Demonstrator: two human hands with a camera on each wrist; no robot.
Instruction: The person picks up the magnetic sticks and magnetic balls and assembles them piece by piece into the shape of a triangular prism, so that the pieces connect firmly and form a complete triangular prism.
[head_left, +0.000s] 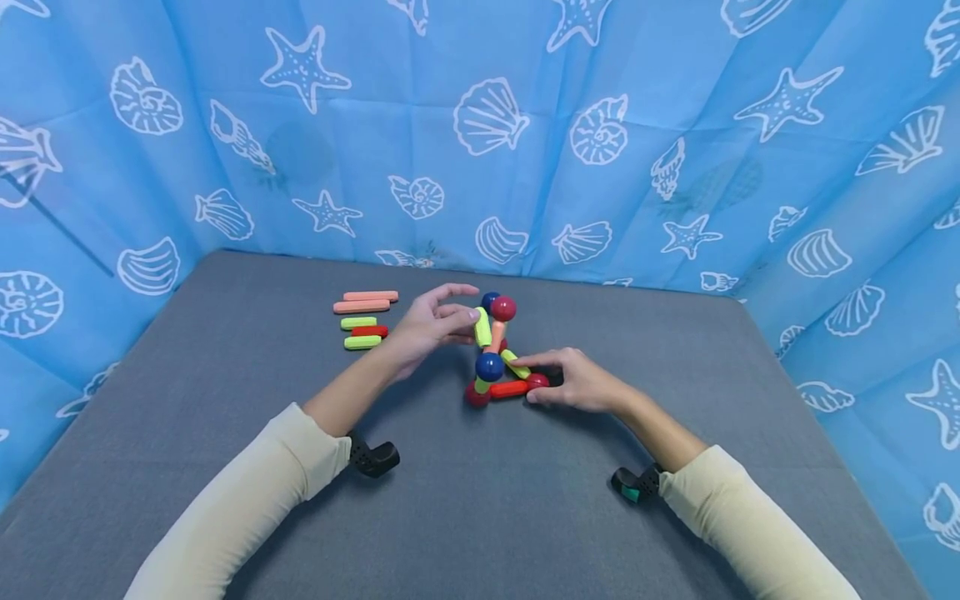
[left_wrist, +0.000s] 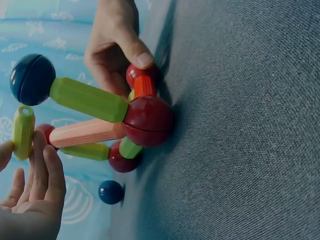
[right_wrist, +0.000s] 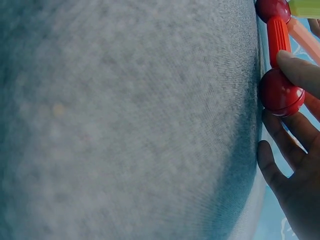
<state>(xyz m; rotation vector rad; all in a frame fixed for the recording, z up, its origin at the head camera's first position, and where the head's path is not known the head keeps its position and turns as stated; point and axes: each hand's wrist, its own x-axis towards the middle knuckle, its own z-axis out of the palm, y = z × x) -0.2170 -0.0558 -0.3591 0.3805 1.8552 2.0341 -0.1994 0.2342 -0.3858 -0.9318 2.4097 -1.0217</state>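
My left hand pinches a yellow-green stick between thumb and fingers. Its end is close to a blue ball on top of a green upright stick; whether they touch I cannot tell. This belongs to a structure of sticks and balls on the table, with red balls at its base and a slanting orange stick. My right hand grips a red ball at the structure's right corner, where a red stick joins it. Another red ball sits high on the structure.
Left of the structure lie loose sticks: two orange ones, two yellow-green ones and a red one. A loose blue ball rests on the grey table behind the structure. A blue patterned curtain hangs behind the table.
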